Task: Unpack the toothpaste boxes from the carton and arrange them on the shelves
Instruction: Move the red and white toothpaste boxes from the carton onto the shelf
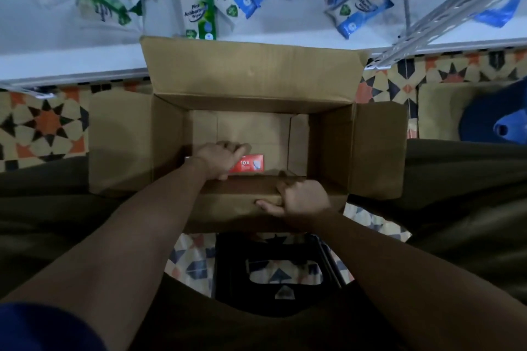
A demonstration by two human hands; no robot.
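Observation:
An open brown carton (256, 74) stands on the tiled floor between my knees, its flaps folded out. Down at the near side of its bottom lies a red toothpaste box (251, 164). My left hand (221, 158) reaches into the carton and grips the left part of that box with curled fingers. My right hand (299, 198) holds the carton's near wall, fingers hooked over the rim and thumb pressed on the outside. The rest of the carton's bottom shows bare cardboard.
A white shelf (71, 45) runs across the top, with green and blue packs of antibacterial wipes (198, 8) on it. A slotted metal upright (445, 8) leans at the right. A blue plastic object (496, 117) sits right of the carton. A black stool (273, 262) is under me.

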